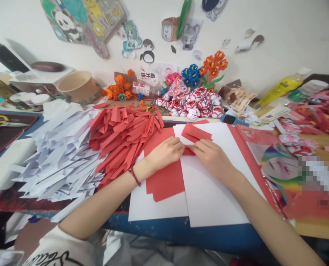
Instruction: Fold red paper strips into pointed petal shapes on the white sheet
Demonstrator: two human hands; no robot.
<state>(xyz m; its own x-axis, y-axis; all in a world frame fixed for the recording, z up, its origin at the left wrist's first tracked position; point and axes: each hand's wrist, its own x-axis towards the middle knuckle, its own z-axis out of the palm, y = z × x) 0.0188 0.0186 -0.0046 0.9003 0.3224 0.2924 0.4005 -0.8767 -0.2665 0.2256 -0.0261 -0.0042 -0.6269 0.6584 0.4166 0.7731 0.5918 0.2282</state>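
Observation:
Between my two hands is a small folded strip of red paper (190, 150). My left hand (168, 152) pinches its left end, and my right hand (210, 157) grips the right end with the fingers together. Just beyond lies another folded red paper piece (197, 132). Under the hands are white paper sheets (217, 199) and red paper sheets (167, 181), partly overlapping. To the left of my left hand spreads a heap of folded red paper strips (122, 136). Farther left is a larger pile of folded white paper strips (61, 159).
Red-and-white paper flowers (193, 105) are bunched at the back, near orange flowers (213, 68) and a bottle (145, 88). A round tan container (77, 85) and scissors (3, 123) are at left. A yellow bottle (281, 88) and a clear packet (267, 155) are at right.

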